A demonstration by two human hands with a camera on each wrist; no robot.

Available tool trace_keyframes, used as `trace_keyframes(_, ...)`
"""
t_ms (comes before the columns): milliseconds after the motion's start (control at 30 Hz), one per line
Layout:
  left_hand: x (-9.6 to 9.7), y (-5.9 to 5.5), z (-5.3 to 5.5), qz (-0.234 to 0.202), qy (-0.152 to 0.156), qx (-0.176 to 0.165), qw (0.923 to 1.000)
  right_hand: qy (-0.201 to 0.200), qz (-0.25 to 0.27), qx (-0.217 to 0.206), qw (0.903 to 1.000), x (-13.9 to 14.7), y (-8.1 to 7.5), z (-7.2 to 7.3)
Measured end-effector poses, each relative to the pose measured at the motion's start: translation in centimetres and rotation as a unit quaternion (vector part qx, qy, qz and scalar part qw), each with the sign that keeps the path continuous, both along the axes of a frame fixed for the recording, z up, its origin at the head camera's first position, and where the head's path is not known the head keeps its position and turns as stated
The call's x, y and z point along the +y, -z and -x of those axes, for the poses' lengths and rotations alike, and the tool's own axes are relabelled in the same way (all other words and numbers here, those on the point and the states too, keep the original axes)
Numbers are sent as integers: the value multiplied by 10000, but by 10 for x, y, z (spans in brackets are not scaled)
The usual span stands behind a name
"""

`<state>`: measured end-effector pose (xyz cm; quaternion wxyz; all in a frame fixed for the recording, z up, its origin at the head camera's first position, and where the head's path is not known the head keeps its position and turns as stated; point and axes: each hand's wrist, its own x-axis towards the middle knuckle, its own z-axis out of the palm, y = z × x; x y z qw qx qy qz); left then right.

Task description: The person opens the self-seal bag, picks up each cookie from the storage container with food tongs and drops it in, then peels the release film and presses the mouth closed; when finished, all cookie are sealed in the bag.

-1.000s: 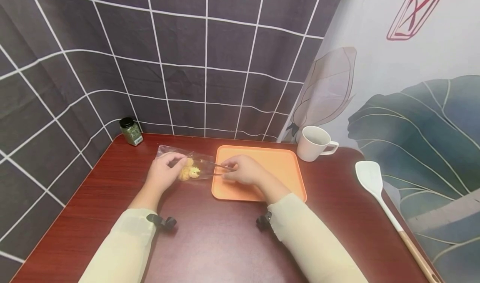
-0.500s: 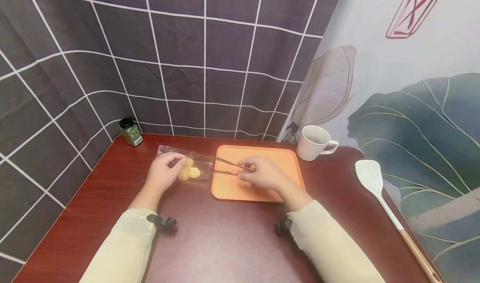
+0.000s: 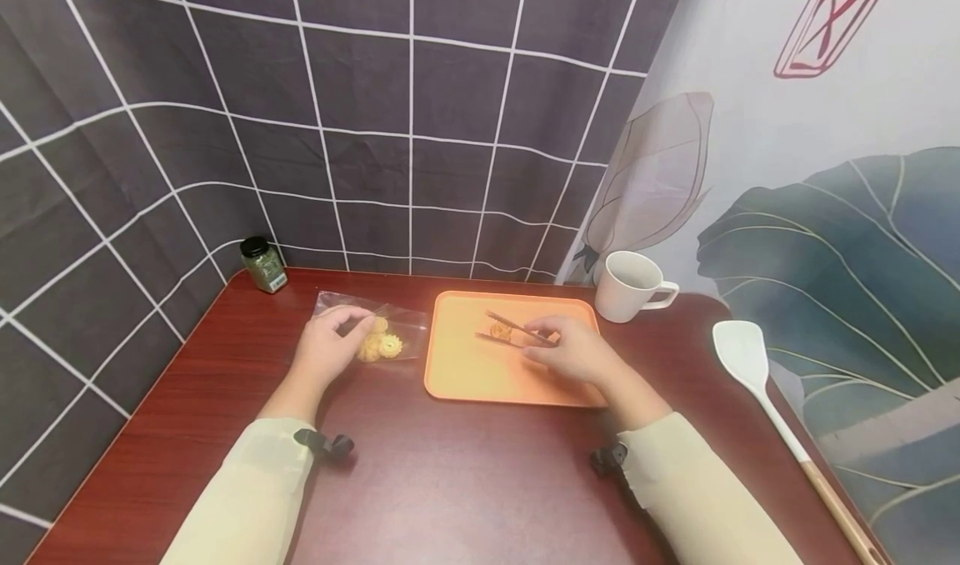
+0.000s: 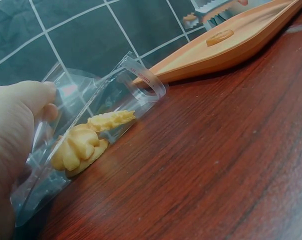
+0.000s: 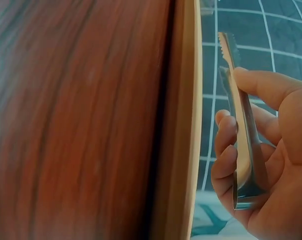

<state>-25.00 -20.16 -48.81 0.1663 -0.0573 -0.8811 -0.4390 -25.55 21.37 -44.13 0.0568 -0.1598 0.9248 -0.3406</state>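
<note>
the orange tray [image 3: 456,367] spreads beneath my right hand [image 3: 576,350], while my left hand [image 3: 326,342] pinches the clear bag [image 3: 411,327]. my right fingers grasp the tongs [image 5: 243,147], and past them a lone biscuit [image 4: 220,38] lies on the tray, so i'd raise the tongs straight up, arms spread, to avoid dragging it. my left fingertips are partly hidden, the bagged biscuits [image 4: 77,148] overlap too much to count, and the right wrist view misses the lone one.

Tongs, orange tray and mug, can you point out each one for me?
Tongs [image 5: 243,132], right wrist view: the middle of one metal arm.
Orange tray [image 3: 461,367], head view: a bare part of its flat surface.
Mug [image 3: 620,295], head view: the outer wall of its body.
</note>
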Motion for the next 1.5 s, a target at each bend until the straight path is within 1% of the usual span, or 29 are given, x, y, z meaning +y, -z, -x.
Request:
trace_keyframes(133,0,0,0,18,-9,9,10000,100,131,-250,9996,11,3,1)
trace_keyframes(233,0,0,0,16,-11,28,10000,169,26,-192,9997,17,5,3)
trace_keyframes(367,0,0,-1,18,-5,58,10000,207,-247,-27,9995,21,6,4)
trace_keyframes(667,0,0,-1,-9,-28,49,10000,373,-314,-185,9986,26,8,4)
trace_keyframes(800,0,0,-1,-12,-46,36,10000,370,-395,-201,9983,25,8,5)
trace_keyframes(1167,0,1,-1,37,-55,38,10000,197,-517,-237,9982,20,6,9)
trace_keyframes(1333,0,0,-2,14,-36,32,10000,234,-517,-324,9979,18,4,9)
trace_keyframes(1500,-1,0,-1,-5,-19,42,10000,232,-532,-308,9978,17,3,8)
